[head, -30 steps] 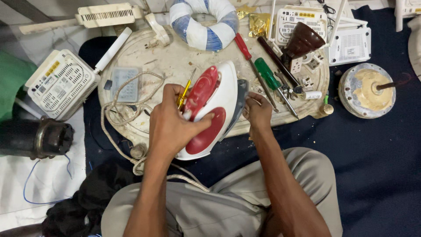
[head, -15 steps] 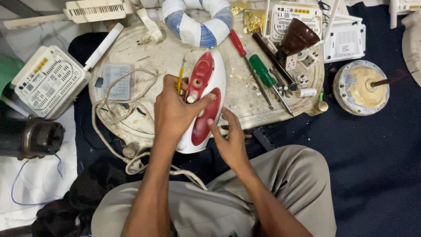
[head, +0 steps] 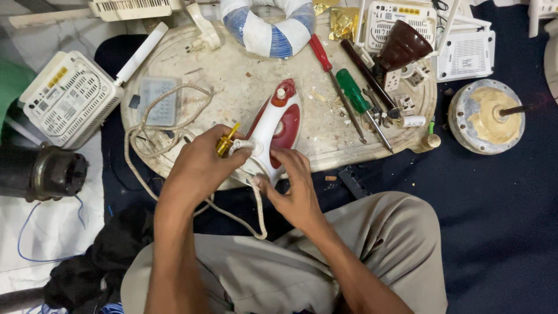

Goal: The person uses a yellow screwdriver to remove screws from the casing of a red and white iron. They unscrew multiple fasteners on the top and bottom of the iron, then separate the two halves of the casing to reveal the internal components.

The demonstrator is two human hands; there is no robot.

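Observation:
A red and white clothes iron (head: 279,125) lies on a round, worn work board (head: 244,75). My left hand (head: 200,166) grips a small yellow-handled screwdriver (head: 225,141) at the iron's rear end, where the braided cord (head: 174,125) enters. My right hand (head: 293,186) holds the iron's rear edge from the near side, fingers curled on its white body. The cord loops over the board's left part and hangs down past my knee.
Red (head: 322,55) and green (head: 356,96) screwdrivers lie right of the iron, beside sockets and small parts. A blue-white cloth ring (head: 267,29) sits at the back. White router boxes (head: 67,99) stand left and back right, a motor (head: 40,171) at left, a round metal part (head: 488,116) at right.
The iron has turned so its rear end faces me. My right hand moved from the iron's right side to its rear edge, and my left hand slid back to the cord end.

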